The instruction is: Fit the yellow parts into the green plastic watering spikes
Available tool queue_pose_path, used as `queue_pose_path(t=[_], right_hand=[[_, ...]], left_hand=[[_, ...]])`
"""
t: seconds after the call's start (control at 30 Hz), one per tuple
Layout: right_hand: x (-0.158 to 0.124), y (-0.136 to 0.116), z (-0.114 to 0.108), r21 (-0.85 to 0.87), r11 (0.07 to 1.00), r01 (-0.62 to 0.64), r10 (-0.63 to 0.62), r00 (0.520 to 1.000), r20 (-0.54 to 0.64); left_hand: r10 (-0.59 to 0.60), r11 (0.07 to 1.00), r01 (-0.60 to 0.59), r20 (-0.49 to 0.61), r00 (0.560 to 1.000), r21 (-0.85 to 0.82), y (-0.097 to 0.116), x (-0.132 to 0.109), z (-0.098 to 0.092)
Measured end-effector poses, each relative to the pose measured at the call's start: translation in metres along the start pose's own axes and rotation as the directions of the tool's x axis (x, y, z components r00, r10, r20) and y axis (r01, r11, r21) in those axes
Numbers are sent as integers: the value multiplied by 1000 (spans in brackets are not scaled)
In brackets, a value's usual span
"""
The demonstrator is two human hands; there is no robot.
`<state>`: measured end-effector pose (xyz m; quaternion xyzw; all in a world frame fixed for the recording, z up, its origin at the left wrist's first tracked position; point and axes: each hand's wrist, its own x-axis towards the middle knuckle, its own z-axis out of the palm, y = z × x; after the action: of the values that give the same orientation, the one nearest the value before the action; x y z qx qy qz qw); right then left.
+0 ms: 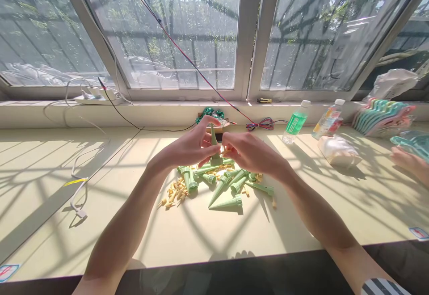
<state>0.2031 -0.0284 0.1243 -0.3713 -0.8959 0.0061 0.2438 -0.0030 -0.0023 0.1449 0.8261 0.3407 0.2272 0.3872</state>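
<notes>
At our smooth, sunlit desk (pixel 197 237), our left hand (pixel 187 145) holds a tapered green plastic spike (pixel 214 137) pointing twelve o'clock; our right hand (pixel 253 151) pinches narrowly, contents unclear.

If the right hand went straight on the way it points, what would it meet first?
Most likely the green, cone-shaped, plastic-looking spike held upright in the left hand, ahead of the right hand; depth is hard to judge here.

Arms (pixel 122 223) reach forward, hands (pixel 189 146) (pixel 250 149) close together, fingers (pixel 212 120) bent.
</notes>
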Motion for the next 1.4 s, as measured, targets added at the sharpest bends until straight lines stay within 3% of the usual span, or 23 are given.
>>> queue_pose_path(t=[0.27,0.67,0.93,1.2,1.4], right_hand=[[0,0,1,-37,999,8,-6,999,35],[-1,5,5,20,993,118,-119,988,97],[1,2,-2,121,991,55,-51,998,-39],[2,5,2,194,977,94,-82,994,-73],[2,2,1,303,952,42,-19,997,-79]], left_hand=[[12,999,-11,-27,1000,30,6,-4,4],[27,997,-23,-54,998,80,6,-6,3],[60,998,-60,-82,995,-5,9,-6,-2],[33,999,-34,-83,996,-10,7,-5,-2],[41,999,-42,-62,997,-24,6,-5,-3]])
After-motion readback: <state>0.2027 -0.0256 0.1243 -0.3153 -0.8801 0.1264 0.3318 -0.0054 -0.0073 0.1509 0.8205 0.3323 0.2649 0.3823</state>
